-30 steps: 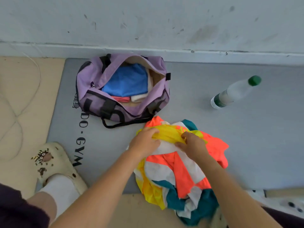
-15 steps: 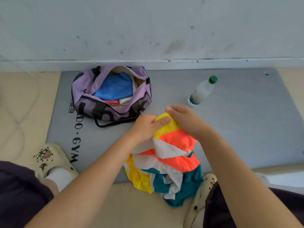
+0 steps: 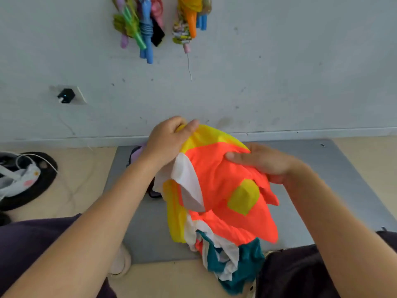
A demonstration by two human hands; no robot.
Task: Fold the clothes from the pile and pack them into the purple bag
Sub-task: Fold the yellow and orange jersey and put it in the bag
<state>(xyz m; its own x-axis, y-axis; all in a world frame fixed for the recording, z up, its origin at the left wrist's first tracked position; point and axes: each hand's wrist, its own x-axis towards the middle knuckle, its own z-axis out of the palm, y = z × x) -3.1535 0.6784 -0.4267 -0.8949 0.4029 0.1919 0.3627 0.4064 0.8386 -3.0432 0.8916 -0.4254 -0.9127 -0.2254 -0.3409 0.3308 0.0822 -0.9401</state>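
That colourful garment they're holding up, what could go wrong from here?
The colourful garment is bunched, gripped only near its top by the left hand and right hand, so it may fold crookedly. Its teal tail dangles by the person's lap and could snag. The purple bag is almost hidden behind the left arm, so packing may miss it.

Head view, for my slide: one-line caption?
Both hands lift a colourful garment above the grey mat.

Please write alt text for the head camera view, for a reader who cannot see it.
Two hands lift a colourful garment of orange, yellow, white and teal above a grey mat: the left hand grips its top, the right hand holds its side. Behind, bright items hang on a pale wall.
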